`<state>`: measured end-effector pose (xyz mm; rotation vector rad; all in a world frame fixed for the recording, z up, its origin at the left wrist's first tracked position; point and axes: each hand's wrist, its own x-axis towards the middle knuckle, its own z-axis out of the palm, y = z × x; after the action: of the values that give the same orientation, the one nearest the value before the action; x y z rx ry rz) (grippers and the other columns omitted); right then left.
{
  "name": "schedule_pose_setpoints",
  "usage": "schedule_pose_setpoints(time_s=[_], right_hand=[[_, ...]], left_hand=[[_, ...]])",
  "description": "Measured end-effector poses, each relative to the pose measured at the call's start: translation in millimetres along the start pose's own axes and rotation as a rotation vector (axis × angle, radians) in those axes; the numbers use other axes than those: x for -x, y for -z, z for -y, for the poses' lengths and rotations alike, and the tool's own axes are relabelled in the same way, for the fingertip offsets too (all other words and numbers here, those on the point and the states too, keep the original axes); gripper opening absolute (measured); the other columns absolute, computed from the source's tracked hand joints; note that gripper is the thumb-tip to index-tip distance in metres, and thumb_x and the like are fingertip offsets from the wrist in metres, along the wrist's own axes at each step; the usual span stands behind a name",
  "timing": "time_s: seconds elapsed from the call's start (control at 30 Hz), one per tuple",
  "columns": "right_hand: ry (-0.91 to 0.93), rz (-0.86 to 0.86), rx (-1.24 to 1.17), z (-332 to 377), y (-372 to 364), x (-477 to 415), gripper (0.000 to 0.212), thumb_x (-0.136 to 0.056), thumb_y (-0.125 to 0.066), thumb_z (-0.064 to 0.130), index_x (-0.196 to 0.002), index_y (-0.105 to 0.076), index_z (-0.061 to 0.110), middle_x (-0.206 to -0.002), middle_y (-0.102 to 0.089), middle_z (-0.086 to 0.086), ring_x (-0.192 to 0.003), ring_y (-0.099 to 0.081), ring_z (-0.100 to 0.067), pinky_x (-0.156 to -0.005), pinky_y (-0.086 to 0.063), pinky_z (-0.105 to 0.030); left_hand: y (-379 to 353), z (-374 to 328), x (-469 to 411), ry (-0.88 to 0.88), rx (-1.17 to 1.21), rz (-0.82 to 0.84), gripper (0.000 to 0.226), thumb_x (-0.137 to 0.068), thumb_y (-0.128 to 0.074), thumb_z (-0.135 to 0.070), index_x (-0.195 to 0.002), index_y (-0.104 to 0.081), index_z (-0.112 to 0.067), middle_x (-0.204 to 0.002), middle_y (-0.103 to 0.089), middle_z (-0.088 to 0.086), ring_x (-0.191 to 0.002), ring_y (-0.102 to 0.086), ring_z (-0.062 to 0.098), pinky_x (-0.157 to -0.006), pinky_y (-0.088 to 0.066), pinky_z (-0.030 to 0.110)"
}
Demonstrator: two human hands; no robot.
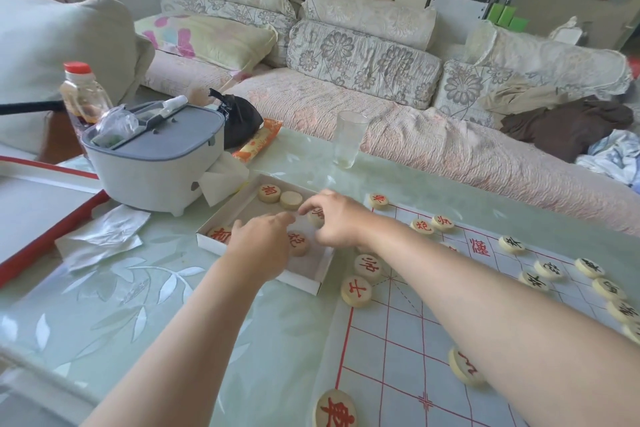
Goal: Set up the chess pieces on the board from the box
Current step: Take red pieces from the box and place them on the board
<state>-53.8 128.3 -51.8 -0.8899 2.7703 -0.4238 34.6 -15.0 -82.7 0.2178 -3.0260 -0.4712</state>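
- Box (300, 282): a shallow white tray on the glass-topped table (138, 322). It lies just beside the board (398, 340), at 10 o'clock from the board's centre.
- Box contents: loose pieces (269, 193) lie flat at the box's 12 o'clock end, near its middle and at its 9 o'clock corner. One of them shows a blank face.
- Right hand (337, 222): it reaches across the board's corner into the box. Thumb and fingers curl round a boxed piece (316, 217) at the box's 2 o'clock side and pinch it.
- Left hand (259, 243): it is over the box centre, with fingers pointing toward 1 o'clock and tips near the right hand. The back of the hand hides the palm side, so I cannot tell whether it grips anything.
- Board: red-lettered pieces (367, 267) stand along its 9 o'clock edge. Black-lettered pieces (512, 243) stand along its 3 o'clock edge.
- Surroundings: a drinking glass (348, 139) stands at 1 o'clock from the box. A grey-lidded container (156, 163) stands at 10 o'clock.
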Motion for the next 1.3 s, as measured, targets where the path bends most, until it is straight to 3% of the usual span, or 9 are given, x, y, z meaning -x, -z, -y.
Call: schedule_pose_setpoints(time_s=[0.13, 0.27, 0.4, 0.6, 0.7, 0.77, 1.0, 1.17, 1.3], right_hand=[[-0.095, -0.086, 0.158, -6.9, -0.6, -4.7, 0.051, -0.089, -0.053, 0.024, -0.139, -0.051, 0.033, -0.144, -0.049, 0.003, -0.130, -0.049, -0.024, -0.097, -0.043, -0.033], [-0.090, -0.038, 0.333, -1.1, -10.0, -13.5, 0.031, -0.090, -0.054, 0.020, -0.119, -0.060, 0.029, -0.125, -0.059, -0.002, -0.115, -0.058, -0.028, -0.083, -0.045, -0.032], [-0.073, -0.082, 0.374, -0.5, -14.4, -17.5, 0.038, -0.095, -0.054, 0.025, -0.132, -0.053, 0.031, -0.131, -0.052, -0.003, -0.116, -0.057, -0.027, -0.090, -0.045, -0.035], [0.001, -0.136, 0.219, -7.1, -2.5, -4.3, 0.052, -0.091, -0.059, 0.042, -0.140, -0.048, 0.030, -0.137, -0.053, 0.000, -0.125, -0.052, -0.024, -0.099, -0.042, -0.035], [0.021, -0.193, 0.094, -13.7, 7.9, 14.3, 0.050, -0.087, -0.064, 0.042, -0.134, -0.055, 0.027, -0.132, -0.055, 0.001, -0.122, -0.053, -0.022, -0.099, -0.043, -0.034], [0.019, -0.225, 0.040, -19.8, 17.7, 31.9, 0.047, -0.085, -0.067, 0.036, -0.130, -0.058, 0.025, -0.127, -0.055, 0.000, -0.118, -0.054, -0.022, -0.097, -0.043, -0.033], [-0.037, -0.178, -0.030, -61.3, 39.7, 120.0, 0.043, -0.083, -0.071, 0.030, -0.124, -0.061, 0.029, -0.120, -0.050, 0.008, -0.105, -0.052, -0.009, -0.093, -0.040, -0.024], [-0.112, -0.163, -0.043, -94.1, 39.4, 191.5, 0.042, -0.085, -0.070, 0.031, -0.125, -0.055, 0.029, -0.120, -0.052, 0.013, -0.090, -0.047, 0.009, -0.076, -0.033, -0.008], [-0.164, -0.194, -0.111, -104.0, 36.3, 235.0, 0.032, -0.082, -0.075, 0.031, -0.109, -0.059, 0.035, -0.111, -0.054, 0.018, -0.092, -0.055, 0.001, -0.079, -0.044, -0.019]], left_hand=[[-4.0, -7.0, 1.3, -0.067, -0.058, 0.068, 0.056, -0.092, -0.046, -0.017, -0.141, -0.035, -0.041, -0.141, -0.046, -0.007, -0.130, -0.041, 0.020, -0.102, -0.029, 0.037], [-7.0, -14.1, 0.2, -0.075, -0.123, 0.035, 0.037, -0.092, -0.046, -0.025, -0.127, -0.050, -0.036, -0.129, -0.052, -0.003, -0.120, -0.044, 0.022, -0.096, -0.031, 0.035], [-10.7, -17.0, -1.3, -0.064, -0.120, -0.003, 0.031, -0.090, -0.053, -0.030, -0.121, -0.053, -0.032, -0.119, -0.055, -0.001, -0.115, -0.047, 0.023, -0.094, -0.034, 0.035], [-7.4, -21.6, -3.4, -0.047, -0.035, -0.016, 0.035, -0.092, -0.047, -0.038, -0.124, -0.051, -0.023, -0.117, -0.055, 0.004, -0.114, -0.049, 0.025, -0.092, -0.038, 0.037], [-3.7, -26.6, -4.7, -0.048, 0.065, -0.011, 0.034, -0.088, -0.039, -0.044, -0.106, -0.055, -0.019, -0.106, -0.053, 0.006, -0.105, -0.052, 0.029, -0.083, -0.044, 0.038], [-0.9, -33.1, -3.3, -0.067, 0.114, -0.010, 0.031, -0.086, -0.046, -0.044, -0.098, -0.055, -0.017, -0.101, -0.050, 0.005, -0.099, -0.053, 0.028, -0.079, -0.046, 0.037], [2.5, -77.0, 19.1, -0.183, 0.257, -0.086, 0.037, -0.088, -0.061, -0.033, -0.121, -0.060, -0.015, -0.114, -0.054, 0.006, -0.104, -0.053, 0.023, -0.087, -0.046, 0.032], [-6.2, -108.4, 35.2, -0.263, 0.292, -0.017, 0.037, -0.087, -0.064, -0.036, -0.120, -0.059, -0.020, -0.113, -0.050, 0.001, -0.096, -0.051, 0.019, -0.077, -0.042, 0.026], [-13.2, -126.7, 48.9, -0.339, 0.312, 0.037, 0.040, -0.083, -0.067, -0.039, -0.119, -0.058, -0.025, -0.113, -0.049, -0.006, -0.095, -0.053, 0.013, -0.074, -0.040, 0.019]])
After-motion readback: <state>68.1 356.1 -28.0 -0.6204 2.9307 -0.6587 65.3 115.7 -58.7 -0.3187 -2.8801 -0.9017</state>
